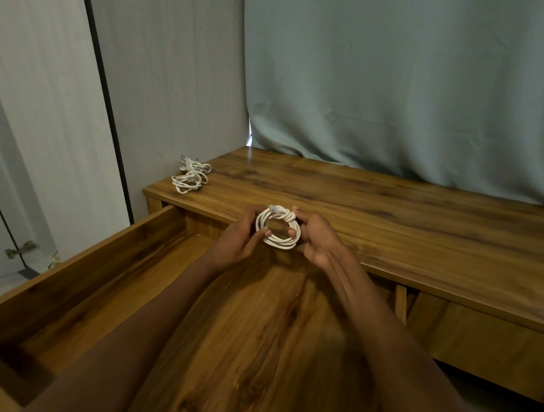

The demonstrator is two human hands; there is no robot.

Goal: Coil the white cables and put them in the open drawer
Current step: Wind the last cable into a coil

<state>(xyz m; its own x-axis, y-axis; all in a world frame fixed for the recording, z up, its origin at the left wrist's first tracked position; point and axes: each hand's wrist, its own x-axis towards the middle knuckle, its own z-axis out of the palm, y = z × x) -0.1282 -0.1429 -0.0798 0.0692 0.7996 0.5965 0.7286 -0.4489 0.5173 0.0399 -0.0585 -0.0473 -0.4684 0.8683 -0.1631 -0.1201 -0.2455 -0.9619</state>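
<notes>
A white cable wound into a tight round coil (pixel 278 227) is held upright between both hands, just above the front edge of the wooden desk (pixel 395 217) and over the back of the open drawer (pixel 98 275). My left hand (pixel 239 236) grips the coil's left side. My right hand (pixel 314 239) grips its right side, with fingers through the loop. A grey plug end lies tucked at the top of the coil. A second, loosely bundled white cable (pixel 191 174) lies on the desk's far left corner.
The drawer is pulled out toward me, its wooden bottom showing beneath my forearms. A grey-green curtain (pixel 408 86) hangs behind the desk. Pale cabinet doors (pixel 40 117) stand at the left.
</notes>
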